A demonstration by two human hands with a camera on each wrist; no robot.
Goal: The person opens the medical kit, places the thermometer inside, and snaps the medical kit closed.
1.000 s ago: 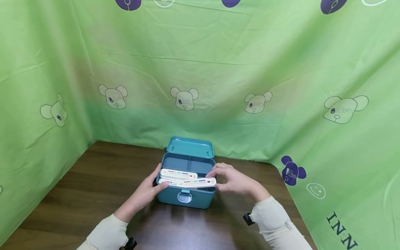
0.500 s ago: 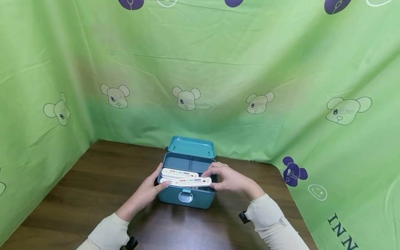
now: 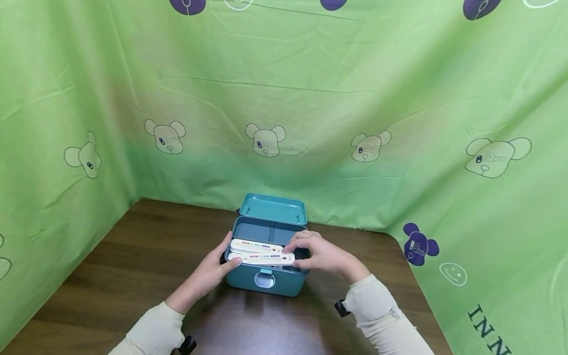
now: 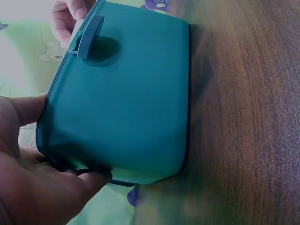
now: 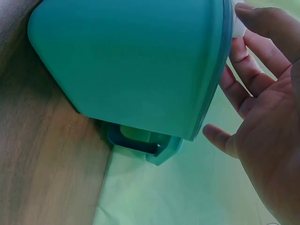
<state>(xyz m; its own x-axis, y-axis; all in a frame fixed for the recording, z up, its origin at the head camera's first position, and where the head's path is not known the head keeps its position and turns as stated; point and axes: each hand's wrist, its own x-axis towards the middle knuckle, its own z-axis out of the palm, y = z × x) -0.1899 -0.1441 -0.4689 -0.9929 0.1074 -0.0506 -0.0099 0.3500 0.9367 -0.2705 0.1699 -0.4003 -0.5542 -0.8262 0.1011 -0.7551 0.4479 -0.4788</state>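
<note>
In the head view, a teal storage case point(image 3: 241, 282) stands on the table with its lid tipped back. Two slim white boxes with coloured print lie across its front part: a front one point(image 3: 262, 259) and a rear one point(image 3: 254, 246). My left hand point(image 3: 205, 275) holds the case at its left side, fingers along the side wall and thumb over the front rim by the front box's left end. At the other end, my right hand point(image 3: 326, 257) pinches the front box between thumb and fingers. The right wrist view shows this white end point(image 5: 238, 21) just past the rim.
A divided tray point(image 3: 253, 231) sits in the rear of the case, in front of the raised lid point(image 3: 275, 209). The front carries a metal latch point(image 3: 265, 279). Green printed cloth point(image 3: 310, 98) walls in the brown wooden table point(image 3: 133, 261) behind and at both sides.
The right hand has moved left and slightly down with the front white box, whose right end no longer reaches the case's right rim. The left hand stays at the case.
</note>
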